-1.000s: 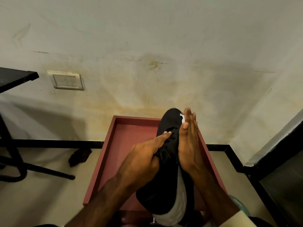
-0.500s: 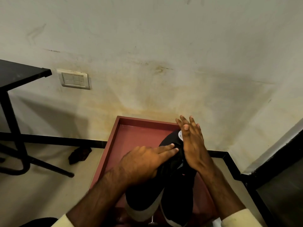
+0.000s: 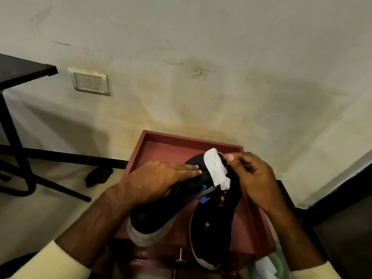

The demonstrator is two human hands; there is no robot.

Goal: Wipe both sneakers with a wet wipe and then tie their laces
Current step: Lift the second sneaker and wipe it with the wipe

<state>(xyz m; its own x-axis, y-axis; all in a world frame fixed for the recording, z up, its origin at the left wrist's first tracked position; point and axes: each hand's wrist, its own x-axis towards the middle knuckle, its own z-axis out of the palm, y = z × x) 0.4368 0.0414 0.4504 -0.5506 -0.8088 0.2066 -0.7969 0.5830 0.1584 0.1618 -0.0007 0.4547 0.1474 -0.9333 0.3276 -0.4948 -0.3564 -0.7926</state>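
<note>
Sneakers (image 3: 161, 214) (image 3: 213, 224), black pair, on the red tray (image 3: 181, 136) near me: I judge wiping only under way, my left hand (image 3: 153, 184) laying flat fingers (image 3: 187, 168) across the left one, my right hand (image 3: 255, 182) pinching the wet wipe (image 3: 216, 170) at its far toe; the right one and all lace-tying left to do.

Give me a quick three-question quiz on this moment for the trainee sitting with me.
1. True or false: the right hand pinches the wet wipe.
2. What lies beneath the two sneakers? A. a wire basket. B. a red-brown tray. C. a blue bucket.
3. Which hand rests straight fingers on the raised sneaker?

Key: 1, true. 2, B. 3, the left hand.
</note>
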